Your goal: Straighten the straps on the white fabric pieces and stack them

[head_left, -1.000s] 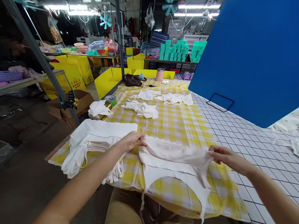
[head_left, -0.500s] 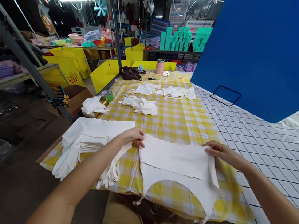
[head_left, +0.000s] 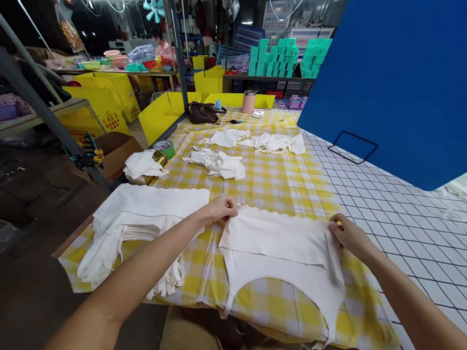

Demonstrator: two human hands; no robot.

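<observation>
Head view: two hands are holding a white top by its far corners.
The left hand (head_left: 223,207) is pinching the far left corner of the white top (head_left: 276,238), thumb and fingers together on the cloth; the right hand (head_left: 348,233) is gripping the far right corner the same way. The top is lying on the checked tablecloth (head_left: 261,191) in front of the person, its straps (head_left: 331,327) pointing toward the near edge, its right side creasing slightly. A neat white pile (head_left: 151,200) is resting just to the left, beneath the left forearm. Straightening the top seems to be the step in hand; the next move probably calls for even tension at both corners.
</observation>
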